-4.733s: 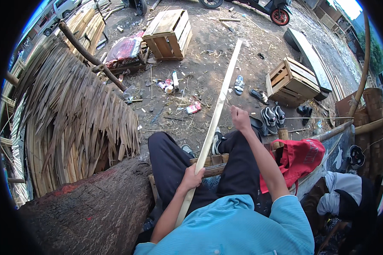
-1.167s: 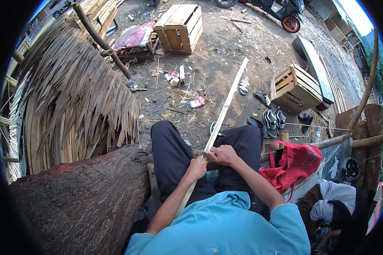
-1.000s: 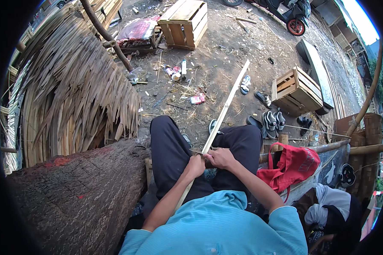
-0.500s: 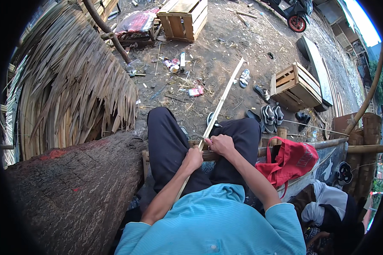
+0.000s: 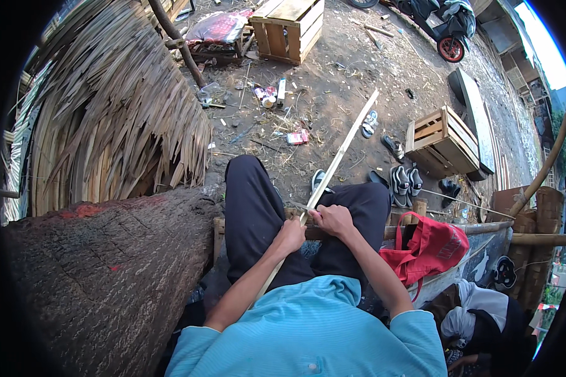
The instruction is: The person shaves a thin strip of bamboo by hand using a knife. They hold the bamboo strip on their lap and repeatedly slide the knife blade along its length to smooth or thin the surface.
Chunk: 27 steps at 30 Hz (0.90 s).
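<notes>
A long, pale bamboo strip (image 5: pixel 346 144) slants from my lap up and away to the far right, its lower part running beneath my left forearm. My left hand (image 5: pixel 290 235) is closed around it between my knees. Just to the right, my right hand (image 5: pixel 335 220) is closed on a knife, most of whose handle is hidden in the fist. Its thin grey blade (image 5: pixel 300 206) lies across the strip, just beyond my left hand.
A thick dark log (image 5: pixel 107 264) lies at my left, below dry thatch (image 5: pixel 119 107). At right are a red bag (image 5: pixel 431 248), a wooden crate (image 5: pixel 443 141) and several shoes (image 5: pixel 399 181). Another person (image 5: pixel 478 311) sits low at the right. A second crate (image 5: pixel 286 38) stands far ahead.
The whole view has shifted slightly, with the ground things now lower and farther right. My right hand has moved a little away from my left, and the blade shows more clearly.
</notes>
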Each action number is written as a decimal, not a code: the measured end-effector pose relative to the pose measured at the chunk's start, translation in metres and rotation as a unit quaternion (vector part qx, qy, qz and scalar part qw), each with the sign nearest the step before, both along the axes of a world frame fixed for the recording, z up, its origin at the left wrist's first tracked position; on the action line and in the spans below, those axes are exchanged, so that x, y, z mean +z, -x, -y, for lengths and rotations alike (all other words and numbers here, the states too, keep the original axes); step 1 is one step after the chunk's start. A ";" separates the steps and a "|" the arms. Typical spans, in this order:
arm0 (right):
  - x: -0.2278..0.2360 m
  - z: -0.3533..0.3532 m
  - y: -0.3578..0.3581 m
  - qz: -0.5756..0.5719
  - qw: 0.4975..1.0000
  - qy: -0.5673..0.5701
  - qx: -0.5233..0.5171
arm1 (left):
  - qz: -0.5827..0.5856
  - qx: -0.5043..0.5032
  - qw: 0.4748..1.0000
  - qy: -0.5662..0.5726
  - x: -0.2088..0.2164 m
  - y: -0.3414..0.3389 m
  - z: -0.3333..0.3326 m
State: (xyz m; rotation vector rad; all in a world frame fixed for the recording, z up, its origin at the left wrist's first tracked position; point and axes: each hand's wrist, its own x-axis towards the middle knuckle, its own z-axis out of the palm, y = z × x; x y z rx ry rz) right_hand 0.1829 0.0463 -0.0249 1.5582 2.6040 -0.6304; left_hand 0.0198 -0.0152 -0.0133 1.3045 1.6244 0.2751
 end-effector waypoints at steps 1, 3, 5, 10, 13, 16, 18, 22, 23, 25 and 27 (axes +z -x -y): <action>-0.003 0.003 0.002 0.000 1.000 0.002 0.002 | 0.008 -0.020 1.000 -0.008 -0.006 0.001 -0.004; -0.009 0.012 0.005 -0.047 0.997 -0.036 0.050 | 0.015 -0.039 0.999 -0.014 -0.016 0.001 -0.002; -0.007 0.005 0.004 -0.019 0.998 -0.028 0.053 | 0.014 -0.030 0.999 -0.002 -0.001 -0.002 -0.002; -0.002 -0.031 0.009 0.045 0.996 -0.043 -0.065 | -0.022 -0.015 0.999 -0.038 -0.010 -0.001 -0.002; 0.002 -0.028 0.011 0.033 0.999 -0.034 -0.025 | -0.023 0.005 0.999 -0.041 -0.010 0.000 -0.001; 0.011 -0.010 0.013 0.006 1.000 0.008 0.011 | 0.010 0.005 0.999 -0.037 -0.004 -0.001 -0.004; 0.004 0.006 0.013 0.007 0.999 0.007 0.043 | 0.024 -0.017 0.999 -0.028 -0.013 0.001 -0.004; 0.007 -0.020 -0.003 0.033 0.999 0.013 -0.020 | 0.000 -0.012 1.000 -0.028 -0.006 -0.002 0.000; 0.006 -0.035 -0.009 0.053 0.993 0.014 -0.108 | 0.000 -0.015 1.000 -0.027 -0.006 -0.003 0.001; 0.001 -0.051 -0.007 0.063 0.994 -0.005 -0.086 | -0.003 -0.008 0.999 -0.037 -0.005 -0.001 -0.002; 0.000 -0.055 -0.006 0.075 0.995 -0.026 -0.067 | -0.001 -0.006 0.999 -0.040 -0.004 0.001 -0.005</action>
